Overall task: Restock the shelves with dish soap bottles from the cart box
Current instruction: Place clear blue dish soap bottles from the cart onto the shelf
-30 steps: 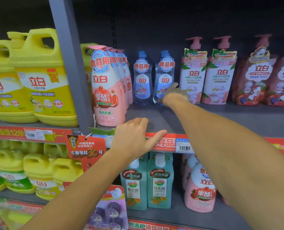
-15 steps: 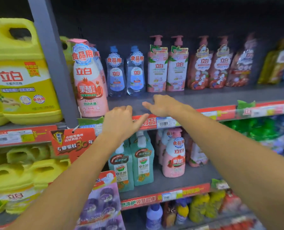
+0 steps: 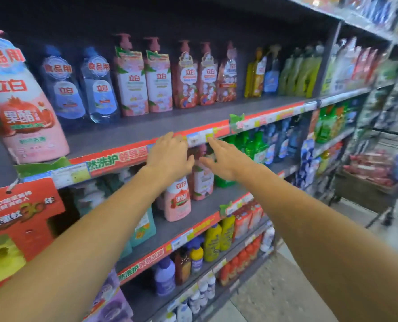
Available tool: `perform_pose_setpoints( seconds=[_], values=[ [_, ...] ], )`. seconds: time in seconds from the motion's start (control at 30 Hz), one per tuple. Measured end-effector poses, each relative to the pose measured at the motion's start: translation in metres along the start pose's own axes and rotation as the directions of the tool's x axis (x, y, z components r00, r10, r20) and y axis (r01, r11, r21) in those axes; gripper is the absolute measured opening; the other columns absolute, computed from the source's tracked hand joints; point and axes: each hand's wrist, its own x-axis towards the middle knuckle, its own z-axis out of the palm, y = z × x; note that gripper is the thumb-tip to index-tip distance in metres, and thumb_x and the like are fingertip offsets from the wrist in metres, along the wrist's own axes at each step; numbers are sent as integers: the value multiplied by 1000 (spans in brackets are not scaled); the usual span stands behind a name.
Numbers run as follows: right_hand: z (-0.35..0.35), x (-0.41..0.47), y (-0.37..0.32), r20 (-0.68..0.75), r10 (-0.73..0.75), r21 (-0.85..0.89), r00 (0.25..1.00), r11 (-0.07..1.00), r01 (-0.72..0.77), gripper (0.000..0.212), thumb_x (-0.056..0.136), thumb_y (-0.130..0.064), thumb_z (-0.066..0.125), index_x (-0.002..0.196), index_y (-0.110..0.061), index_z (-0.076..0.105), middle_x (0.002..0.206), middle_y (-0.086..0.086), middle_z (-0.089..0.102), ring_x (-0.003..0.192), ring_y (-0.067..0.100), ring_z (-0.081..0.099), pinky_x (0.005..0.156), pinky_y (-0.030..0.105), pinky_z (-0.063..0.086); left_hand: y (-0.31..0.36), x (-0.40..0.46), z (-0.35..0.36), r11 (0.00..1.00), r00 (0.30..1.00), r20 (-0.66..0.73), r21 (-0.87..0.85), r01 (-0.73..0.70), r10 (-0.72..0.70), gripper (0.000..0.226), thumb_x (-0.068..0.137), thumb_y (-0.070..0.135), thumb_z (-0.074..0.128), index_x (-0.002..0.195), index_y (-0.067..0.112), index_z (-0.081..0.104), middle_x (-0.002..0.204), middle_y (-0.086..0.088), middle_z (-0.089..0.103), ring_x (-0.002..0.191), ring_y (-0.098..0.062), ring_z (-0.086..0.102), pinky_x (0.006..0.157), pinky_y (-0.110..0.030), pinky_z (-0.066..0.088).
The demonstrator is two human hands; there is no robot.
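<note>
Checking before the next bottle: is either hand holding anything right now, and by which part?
Nothing is held. The left hand rests with fingers on the shelf edge strip; the right hand is open in front of it, fingers spread, gripping no bottle.

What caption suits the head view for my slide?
Both empty hands, left hand and right hand, at the shelf edge below dish soap bottles.

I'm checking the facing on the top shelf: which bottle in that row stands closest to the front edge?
The big pink pomegranate bottle at the far left. It stands by the shelf's front edge; the other bottles in that row stand further back.
</note>
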Motion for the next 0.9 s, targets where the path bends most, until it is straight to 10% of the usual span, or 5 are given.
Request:
perform_pose_setpoints(
  seconds=[0.43, 0.9],
  values=[
    [-48, -156, 280, 25, 576, -131, 817, 812, -569, 71, 97, -47, 54, 150, -7, 28, 149, 20, 38, 134, 38, 41, 106, 46, 40, 311, 86, 45, 896, 920, 108, -295, -332, 377, 30, 96, 28, 48, 112, 5, 57, 119, -17, 60, 112, -36, 56, 85, -41, 46],
    [-84, -256, 533, -13, 772, -130, 635, 628, -767, 55, 97, -40, 56, 137, -5, 42, 140, 17, 47, 129, 36, 46, 103, 44, 40, 613, 178, 77, 743, 793, 85, -423, -520, 603, 29, 97, 29, 48, 114, 6, 55, 116, -14, 59, 109, -34, 55, 78, -38, 44]
  ],
)
